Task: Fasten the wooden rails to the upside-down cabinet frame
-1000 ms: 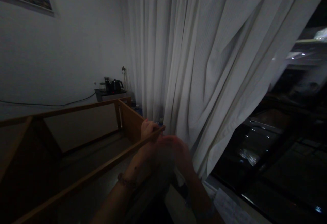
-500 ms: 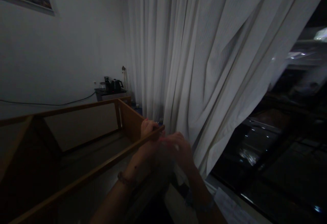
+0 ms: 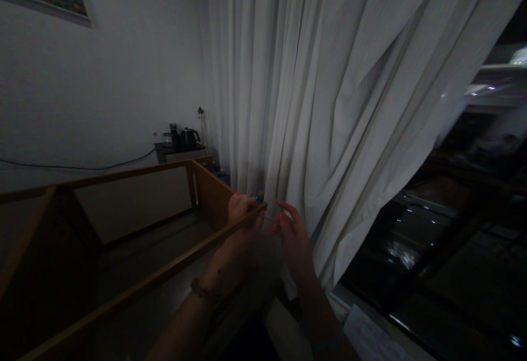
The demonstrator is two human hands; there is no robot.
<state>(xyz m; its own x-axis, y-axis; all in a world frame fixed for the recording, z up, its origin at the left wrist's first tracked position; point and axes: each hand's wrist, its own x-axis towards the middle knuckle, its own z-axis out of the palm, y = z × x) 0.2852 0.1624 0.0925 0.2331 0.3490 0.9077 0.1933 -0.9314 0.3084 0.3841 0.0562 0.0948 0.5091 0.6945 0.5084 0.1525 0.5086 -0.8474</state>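
A brown wooden frame of a furniture piece [image 3: 164, 270] reaches from the lower left to a corner in the middle of the head view. At that corner my left hand [image 3: 242, 207] is closed around the end of the wood, part of it hidden behind the rail. Just right of the corner is my right hand [image 3: 291, 235], its index finger raised and its other fingers pinched together. A thin, rod-like tool [image 3: 268, 219] runs from those fingertips toward the corner. It is too dark and small to name exactly.
A pale curtain [image 3: 288, 86] hangs close behind my hands. Dark window glass [image 3: 444, 229] lies to the right. A kettle [image 3: 189, 136] and other items stand on a small cabinet [image 3: 181, 155] by the wall. Papers [image 3: 370, 333] lie at the lower right.
My right hand has drawn slightly away from the corner, and its index finger has lifted. The thin rod now shows between the hands. My left hand keeps its place on the wood.
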